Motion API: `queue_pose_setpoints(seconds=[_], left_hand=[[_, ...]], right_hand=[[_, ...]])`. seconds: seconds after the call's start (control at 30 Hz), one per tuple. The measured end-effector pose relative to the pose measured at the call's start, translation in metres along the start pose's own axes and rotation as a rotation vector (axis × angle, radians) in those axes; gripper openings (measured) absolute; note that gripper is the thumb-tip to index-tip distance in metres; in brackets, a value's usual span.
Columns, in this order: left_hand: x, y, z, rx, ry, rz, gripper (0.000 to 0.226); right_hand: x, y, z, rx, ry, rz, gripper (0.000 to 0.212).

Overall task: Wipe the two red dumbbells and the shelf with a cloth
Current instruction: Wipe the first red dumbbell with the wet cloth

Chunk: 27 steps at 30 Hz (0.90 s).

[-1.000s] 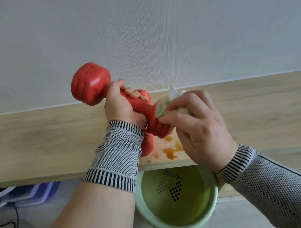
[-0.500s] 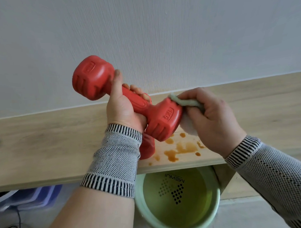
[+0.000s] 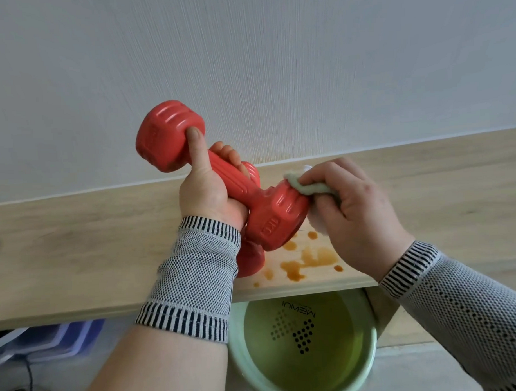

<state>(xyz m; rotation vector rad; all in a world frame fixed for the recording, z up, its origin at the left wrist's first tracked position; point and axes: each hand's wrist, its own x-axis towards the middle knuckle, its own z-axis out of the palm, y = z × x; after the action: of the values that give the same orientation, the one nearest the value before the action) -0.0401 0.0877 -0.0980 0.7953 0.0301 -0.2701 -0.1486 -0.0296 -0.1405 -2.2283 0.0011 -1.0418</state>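
Observation:
My left hand point(image 3: 205, 188) grips the handle of a red dumbbell point(image 3: 278, 218) and holds it tilted above the wooden shelf point(image 3: 77, 254). My right hand point(image 3: 357, 215) pinches a pale green and white cloth point(image 3: 306, 187) against the dumbbell's near end. The second red dumbbell point(image 3: 251, 260) lies on the shelf, mostly hidden behind my left wrist and the held one. Brown spill stains point(image 3: 306, 261) mark the shelf near its front edge.
A pale green bucket point(image 3: 371, 364) with yellowish water stands on the floor below the shelf edge. A white wall point(image 3: 275, 63) rises right behind the shelf. Blue plastic bins point(image 3: 51, 340) and a dark cable point(image 3: 26, 384) sit at lower left.
The held dumbbell has rotated in my left hand, my thumb now on its far head. My right hand with the cloth has slid over the top of the near end.

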Motion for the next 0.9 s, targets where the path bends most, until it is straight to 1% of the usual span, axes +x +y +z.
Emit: queue_pose_setpoints(seconds=[0.07,0.17,0.23,0.3,0.37,0.53,0.7,0.83,0.9], left_hand=[[0.002,0.001,-0.001,-0.001,-0.026,-0.016,0.04],[0.006,0.001,-0.005,-0.034,-0.051,-0.042,0.032],[0.009,0.0,-0.007,-0.031,-0.014,-0.037,0.029],[0.01,-0.001,-0.007,-0.014,0.037,-0.024,0.033],[0.008,-0.001,-0.005,-0.002,0.066,-0.012,0.036],[0.006,-0.002,-0.004,0.068,0.082,0.043,0.034],[0.005,0.001,-0.004,0.08,0.114,0.017,0.038],[0.004,0.002,-0.005,0.106,0.121,0.027,0.042],[0.004,0.001,-0.004,0.104,0.12,0.014,0.041]], right_hand=[[0.0,0.003,0.001,-0.005,-0.001,0.015,0.022],[-0.002,-0.001,0.001,-0.03,-0.002,-0.04,0.021],[-0.004,-0.007,0.002,-0.074,0.0,-0.118,0.021],[-0.007,-0.014,0.004,-0.144,-0.005,-0.225,0.02],[-0.008,-0.016,0.006,-0.189,-0.016,-0.287,0.02],[-0.001,-0.005,0.001,-0.217,0.021,-0.233,0.024],[-0.002,-0.014,0.003,-0.235,-0.016,-0.357,0.022],[0.004,-0.009,-0.002,-0.253,0.011,-0.28,0.026],[0.002,-0.013,-0.001,-0.243,0.008,-0.3,0.024]])
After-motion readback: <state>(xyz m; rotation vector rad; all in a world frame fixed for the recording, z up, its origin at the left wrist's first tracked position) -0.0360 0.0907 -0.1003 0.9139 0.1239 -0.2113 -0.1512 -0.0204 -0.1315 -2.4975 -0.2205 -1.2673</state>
